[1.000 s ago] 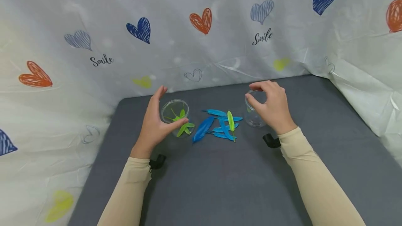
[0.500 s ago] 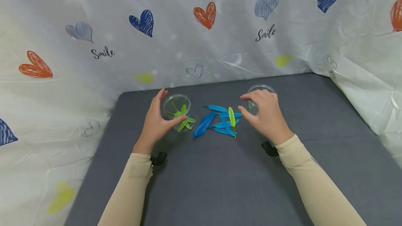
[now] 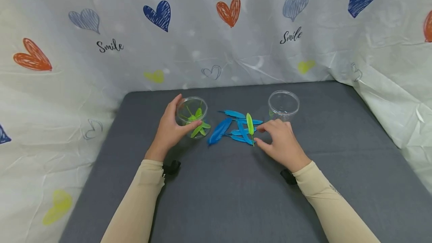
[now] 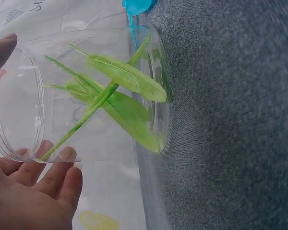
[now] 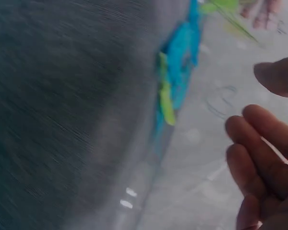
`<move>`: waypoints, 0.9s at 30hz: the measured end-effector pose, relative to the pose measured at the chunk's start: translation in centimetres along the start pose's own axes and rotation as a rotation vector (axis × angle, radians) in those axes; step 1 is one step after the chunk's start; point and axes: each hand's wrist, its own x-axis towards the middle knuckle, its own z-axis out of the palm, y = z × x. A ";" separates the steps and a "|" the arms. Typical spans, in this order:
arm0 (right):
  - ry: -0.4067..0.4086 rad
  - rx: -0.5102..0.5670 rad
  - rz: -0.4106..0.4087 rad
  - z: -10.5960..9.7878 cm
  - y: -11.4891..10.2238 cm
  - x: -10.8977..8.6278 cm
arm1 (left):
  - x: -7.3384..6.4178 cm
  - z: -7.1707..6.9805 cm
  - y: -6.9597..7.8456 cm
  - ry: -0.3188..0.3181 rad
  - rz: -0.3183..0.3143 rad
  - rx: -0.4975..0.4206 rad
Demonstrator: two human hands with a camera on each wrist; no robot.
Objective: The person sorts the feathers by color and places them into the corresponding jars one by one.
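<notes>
My left hand (image 3: 168, 130) holds a clear plastic cup (image 3: 206, 111) near its rim, thumb in front and fingers behind. Several lime-green feathers (image 4: 129, 76) stand crossed inside that cup, which rests upright on the table. To its right lies a loose pile of blue feathers (image 3: 221, 131), with one green feather (image 3: 249, 123) on top at the right side. Just right of this green feather hovers my right hand (image 3: 283, 143), thumb and fingers apart. The right wrist view shows nothing between them.
A second clear cup (image 3: 293, 108) stands upright behind my right hand, a bit of green showing low in it. Dark grey cloth covers the table (image 3: 216, 190). A white curtain (image 3: 189, 55) printed with hearts hangs along the back and sides.
My right hand has come from over the second cup, forward and left, to beside the green feather on the pile. My left hand stays at its cup.
</notes>
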 end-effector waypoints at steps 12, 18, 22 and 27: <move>-0.194 -0.068 0.208 3.2 0.0 -0.1 | 0.1 0.1 -0.2 -0.019 -0.012 -0.040; -0.201 -0.117 0.251 3.4 -0.5 0.2 | -0.2 0.3 -0.4 -0.031 -0.018 -0.071; -0.188 -0.144 0.271 3.2 -0.8 0.4 | -0.2 0.3 -0.5 -0.014 -0.005 -0.085; -0.132 -0.176 0.272 2.4 -1.1 0.6 | -0.3 0.0 -0.7 0.000 -0.009 -0.092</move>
